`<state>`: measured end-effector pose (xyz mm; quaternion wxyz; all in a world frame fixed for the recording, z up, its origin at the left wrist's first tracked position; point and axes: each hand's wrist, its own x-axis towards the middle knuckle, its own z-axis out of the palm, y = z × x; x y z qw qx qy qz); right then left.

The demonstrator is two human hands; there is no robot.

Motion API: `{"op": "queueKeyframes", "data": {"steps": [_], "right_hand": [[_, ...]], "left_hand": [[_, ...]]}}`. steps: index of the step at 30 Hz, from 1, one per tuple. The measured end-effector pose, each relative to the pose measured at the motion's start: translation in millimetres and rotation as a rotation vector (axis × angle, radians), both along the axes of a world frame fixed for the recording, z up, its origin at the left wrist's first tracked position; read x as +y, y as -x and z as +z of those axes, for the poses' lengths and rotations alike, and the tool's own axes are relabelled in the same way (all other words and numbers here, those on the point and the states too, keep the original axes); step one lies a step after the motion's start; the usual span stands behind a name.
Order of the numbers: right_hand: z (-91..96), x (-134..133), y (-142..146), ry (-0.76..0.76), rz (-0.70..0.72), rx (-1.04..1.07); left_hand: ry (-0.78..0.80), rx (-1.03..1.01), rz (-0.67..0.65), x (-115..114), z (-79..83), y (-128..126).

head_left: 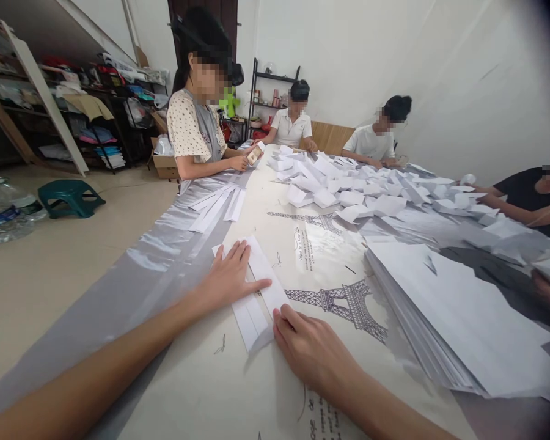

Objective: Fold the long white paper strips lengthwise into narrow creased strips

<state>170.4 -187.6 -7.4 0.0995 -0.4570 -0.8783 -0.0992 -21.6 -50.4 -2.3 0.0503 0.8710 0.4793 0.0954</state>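
A folded sheet of white paper lies at a slant on the table in front of me, with a crease line along its lower left strip. Across its upper left part my left hand lies flat, fingers stretched and thumb pointing right. My right hand is at the paper's lower right edge, its thumb and curled fingers pinched on that edge. The near end of the paper lifts a little off the table.
A thick stack of white paper lies to my right. Beyond is a heap of folded white papers; several strips lie at the left edge. A standing person and several seated people surround the table. A green stool stands left.
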Motion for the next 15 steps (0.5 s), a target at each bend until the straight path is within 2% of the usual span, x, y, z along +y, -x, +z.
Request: {"op": "queueKeyframes", "data": {"steps": [4, 7, 9, 15], "right_hand": [[19.3, 11, -4, 0.095, 0.055, 0.068], [27.4, 27, -11, 0.181, 0.172, 0.089], [24.9, 38, -16, 0.203, 0.224, 0.15], [6.6, 46, -19, 0.245, 0.12, 0.37]], "left_hand": [[-0.02, -0.015, 0.024, 12, -1.6, 5], [-0.03, -0.026, 0.026, 15, -1.0, 8], [-0.032, -0.032, 0.023, 15, -0.1, 8], [-0.09, -0.055, 0.059, 14, 0.5, 4]]}}
